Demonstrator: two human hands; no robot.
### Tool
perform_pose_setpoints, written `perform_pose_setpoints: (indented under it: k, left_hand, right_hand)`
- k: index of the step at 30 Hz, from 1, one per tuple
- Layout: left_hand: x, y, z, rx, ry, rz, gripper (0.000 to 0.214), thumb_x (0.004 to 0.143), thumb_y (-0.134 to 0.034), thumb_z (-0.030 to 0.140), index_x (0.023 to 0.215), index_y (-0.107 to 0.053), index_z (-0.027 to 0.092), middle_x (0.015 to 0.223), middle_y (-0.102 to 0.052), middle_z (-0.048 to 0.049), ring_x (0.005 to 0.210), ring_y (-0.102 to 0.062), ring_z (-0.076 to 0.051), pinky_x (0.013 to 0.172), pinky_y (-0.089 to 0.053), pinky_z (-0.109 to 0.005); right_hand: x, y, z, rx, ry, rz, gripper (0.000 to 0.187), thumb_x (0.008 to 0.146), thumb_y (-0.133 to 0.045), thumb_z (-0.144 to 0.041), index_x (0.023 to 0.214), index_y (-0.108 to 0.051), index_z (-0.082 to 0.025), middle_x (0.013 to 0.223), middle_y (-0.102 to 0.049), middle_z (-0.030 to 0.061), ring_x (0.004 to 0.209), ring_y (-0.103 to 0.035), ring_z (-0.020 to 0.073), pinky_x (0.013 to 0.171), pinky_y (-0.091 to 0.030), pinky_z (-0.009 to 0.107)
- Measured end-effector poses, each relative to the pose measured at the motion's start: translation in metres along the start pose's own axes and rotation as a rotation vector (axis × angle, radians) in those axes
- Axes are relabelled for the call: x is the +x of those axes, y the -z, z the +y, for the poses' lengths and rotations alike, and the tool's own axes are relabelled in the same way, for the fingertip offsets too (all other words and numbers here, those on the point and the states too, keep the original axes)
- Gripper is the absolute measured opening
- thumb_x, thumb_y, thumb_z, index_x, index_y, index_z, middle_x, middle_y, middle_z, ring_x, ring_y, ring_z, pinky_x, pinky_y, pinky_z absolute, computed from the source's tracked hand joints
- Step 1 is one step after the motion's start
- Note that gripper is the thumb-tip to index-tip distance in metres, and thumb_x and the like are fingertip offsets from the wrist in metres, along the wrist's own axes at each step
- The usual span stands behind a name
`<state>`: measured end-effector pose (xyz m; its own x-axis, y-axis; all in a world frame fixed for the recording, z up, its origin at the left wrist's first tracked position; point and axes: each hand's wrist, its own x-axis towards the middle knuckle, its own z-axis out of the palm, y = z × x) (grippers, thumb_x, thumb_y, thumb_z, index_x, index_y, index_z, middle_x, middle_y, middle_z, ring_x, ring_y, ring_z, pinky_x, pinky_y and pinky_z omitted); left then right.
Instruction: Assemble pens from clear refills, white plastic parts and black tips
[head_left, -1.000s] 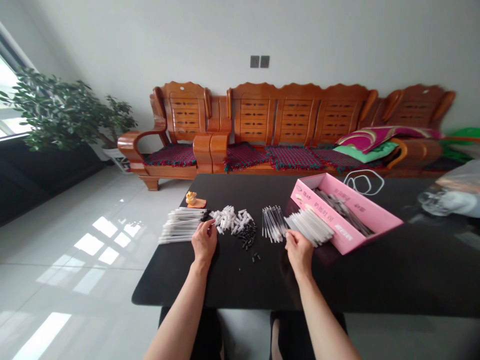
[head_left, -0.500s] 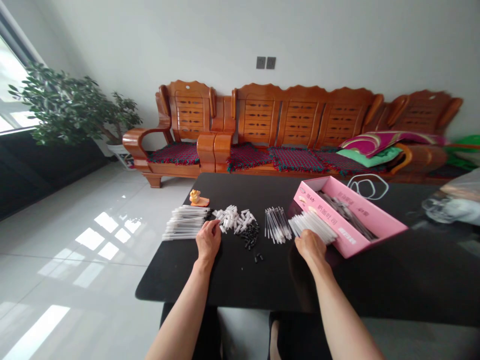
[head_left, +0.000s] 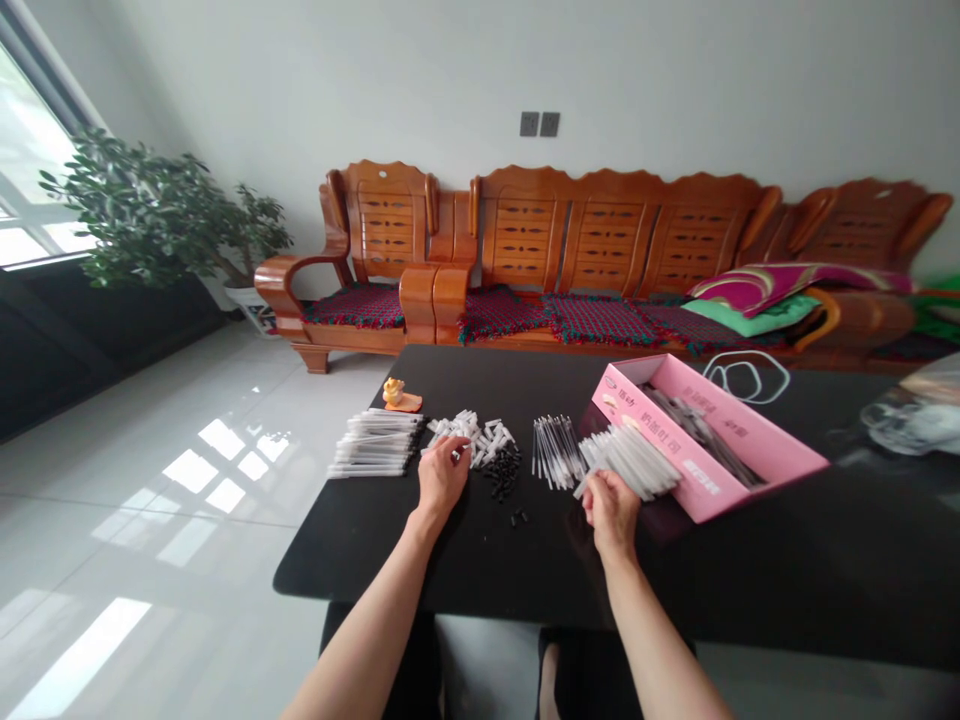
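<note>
My left hand is closed in a pinch at the front of a pile of small white pen caps, with a white cap seeming to show at its fingertips. Beside that pile lie small black plugs. My right hand is closed on one white pen barrel, whose end pokes out left of the fingers. Just behind it rests a heap of white pen barrels. Thin dark refills lie between the two hands. At the left, white pens with black ends are stacked in a row.
A pink box holding dark sticks stands at the right of the black table. A small yellow duck figure sits at the back left. A white cable loop and a clear plastic bag lie farther right.
My left hand has moved right, over the front of the white caps. My right hand has drawn back slightly from the barrel heap with a barrel in its fingers.
</note>
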<state>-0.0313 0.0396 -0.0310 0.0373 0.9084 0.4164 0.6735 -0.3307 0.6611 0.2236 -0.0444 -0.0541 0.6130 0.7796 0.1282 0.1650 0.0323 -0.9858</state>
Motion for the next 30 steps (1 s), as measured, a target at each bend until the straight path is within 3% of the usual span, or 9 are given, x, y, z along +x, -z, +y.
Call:
perform_pose_setpoints:
  k: [8, 14, 20, 30]
  left_hand:
    - [0.012, -0.055, 0.07, 0.069, -0.019, -0.275, 0.016, 0.085, -0.06, 0.029, 0.088, -0.073, 0.021, 0.084, -0.07, -0.004, 0.077, -0.065, -0.016, 0.071, -0.046, -0.025]
    - [0.022, -0.092, 0.097, 0.254, 0.067, -0.38, 0.038, 0.083, -0.06, 0.051, 0.091, -0.072, 0.016, 0.093, -0.071, -0.0121, 0.09, -0.067, -0.024, 0.078, -0.05, -0.031]
    - [0.027, -0.104, 0.109, 0.329, 0.119, -0.445, 0.048, 0.081, -0.059, 0.056, 0.097, -0.072, 0.013, 0.098, -0.071, -0.0169, 0.094, -0.068, -0.028, 0.081, -0.053, -0.034]
    - [0.029, -0.106, 0.11, 0.301, 0.179, -0.453, 0.03, 0.082, -0.055, 0.028, 0.099, -0.071, 0.009, 0.097, -0.072, -0.0199, 0.096, -0.069, -0.03, 0.08, -0.053, -0.034]
  right_hand:
    - [-0.002, -0.001, -0.006, 0.105, -0.043, -0.006, 0.023, 0.075, -0.057, -0.029, 0.056, -0.049, -0.021, 0.041, -0.043, -0.0073, 0.031, -0.035, 0.0083, 0.03, -0.024, 0.021]
    - [-0.004, -0.001, -0.006, 0.081, -0.02, -0.013, 0.024, 0.077, -0.057, -0.03, 0.057, -0.048, -0.021, 0.042, -0.043, -0.0072, 0.034, -0.036, 0.0086, 0.032, -0.026, 0.021]
    - [-0.002, 0.0, 0.001, 0.062, -0.018, -0.031, 0.022, 0.079, -0.057, -0.031, 0.06, -0.05, -0.021, 0.043, -0.044, -0.0075, 0.035, -0.036, 0.0086, 0.034, -0.027, 0.021]
    - [-0.003, 0.001, -0.001, 0.026, 0.003, -0.03, 0.024, 0.08, -0.057, -0.032, 0.06, -0.05, -0.021, 0.043, -0.045, -0.0072, 0.036, -0.038, 0.0094, 0.036, -0.029, 0.022]
